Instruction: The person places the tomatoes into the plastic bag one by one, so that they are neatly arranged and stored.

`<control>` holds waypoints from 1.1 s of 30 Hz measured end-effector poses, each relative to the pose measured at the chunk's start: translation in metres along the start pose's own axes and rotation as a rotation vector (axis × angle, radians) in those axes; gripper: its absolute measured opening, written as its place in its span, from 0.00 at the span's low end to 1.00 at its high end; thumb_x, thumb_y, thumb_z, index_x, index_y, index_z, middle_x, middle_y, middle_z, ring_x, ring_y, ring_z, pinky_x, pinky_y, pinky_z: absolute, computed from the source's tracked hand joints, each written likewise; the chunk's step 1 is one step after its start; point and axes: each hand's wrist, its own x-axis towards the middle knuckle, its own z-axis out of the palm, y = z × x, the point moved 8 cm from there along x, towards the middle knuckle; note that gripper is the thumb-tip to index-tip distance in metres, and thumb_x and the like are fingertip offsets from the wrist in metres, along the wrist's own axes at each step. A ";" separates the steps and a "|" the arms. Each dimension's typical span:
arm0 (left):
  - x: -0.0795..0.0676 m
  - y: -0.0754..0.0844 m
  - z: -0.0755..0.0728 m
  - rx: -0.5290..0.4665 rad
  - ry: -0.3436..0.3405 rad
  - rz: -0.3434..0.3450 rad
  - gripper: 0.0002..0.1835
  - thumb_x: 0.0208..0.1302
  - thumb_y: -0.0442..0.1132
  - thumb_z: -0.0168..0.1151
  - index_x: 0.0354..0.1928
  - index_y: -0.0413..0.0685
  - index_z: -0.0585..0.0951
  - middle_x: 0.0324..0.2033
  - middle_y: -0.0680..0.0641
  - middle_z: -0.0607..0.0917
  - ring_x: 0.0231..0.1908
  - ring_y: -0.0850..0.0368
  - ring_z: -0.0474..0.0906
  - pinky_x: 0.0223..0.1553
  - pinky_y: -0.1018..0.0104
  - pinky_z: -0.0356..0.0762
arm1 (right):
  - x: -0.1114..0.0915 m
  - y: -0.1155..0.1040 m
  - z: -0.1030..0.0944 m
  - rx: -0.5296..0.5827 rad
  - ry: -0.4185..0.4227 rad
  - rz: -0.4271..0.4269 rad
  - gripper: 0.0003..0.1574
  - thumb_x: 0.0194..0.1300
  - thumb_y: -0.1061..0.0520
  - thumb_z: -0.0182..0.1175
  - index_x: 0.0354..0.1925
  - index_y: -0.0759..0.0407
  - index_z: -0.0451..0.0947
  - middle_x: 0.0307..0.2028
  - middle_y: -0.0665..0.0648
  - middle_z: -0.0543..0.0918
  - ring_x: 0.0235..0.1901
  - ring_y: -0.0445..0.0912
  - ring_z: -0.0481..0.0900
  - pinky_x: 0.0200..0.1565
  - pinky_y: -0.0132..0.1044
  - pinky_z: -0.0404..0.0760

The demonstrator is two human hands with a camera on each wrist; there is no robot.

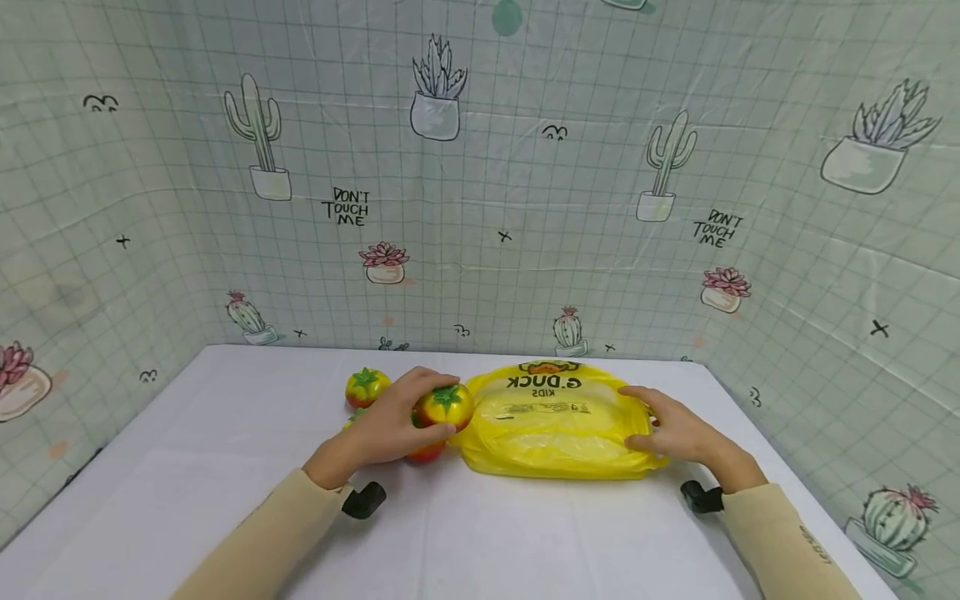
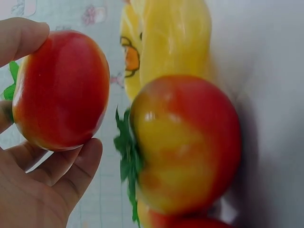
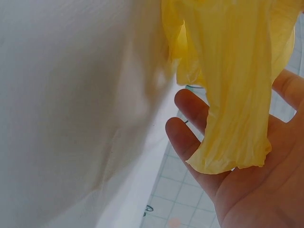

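My left hand (image 1: 393,421) grips a red and yellow tomato (image 1: 446,407) with a green leafy top, at the left edge of a yellow plastic bag (image 1: 543,425). In the left wrist view, thumb and fingers curve round the held tomato (image 2: 61,90), and a second tomato (image 2: 185,142) lies close beside it. At the bag's right end my right hand (image 1: 678,429) holds the edge, thumb and fingers spread along it. A strip of the bag (image 3: 232,95) hangs across the right palm in the right wrist view, with fingertips (image 3: 183,135) showing past it.
Behind the left hand, another tomato (image 1: 366,387) sits on the white table (image 1: 480,542). One more tomato (image 1: 426,454) shows below the held one, partly hidden. A patterned cloth (image 1: 480,183) surrounds the table at the back and sides.
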 end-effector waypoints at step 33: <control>0.091 0.045 0.061 0.081 -0.235 0.083 0.29 0.58 0.46 0.66 0.63 0.57 0.72 0.56 0.50 0.70 0.48 0.59 0.70 0.46 0.71 0.74 | -0.001 -0.002 0.001 0.002 -0.006 -0.021 0.48 0.55 0.50 0.67 0.69 0.56 0.59 0.68 0.67 0.61 0.64 0.63 0.62 0.57 0.60 0.68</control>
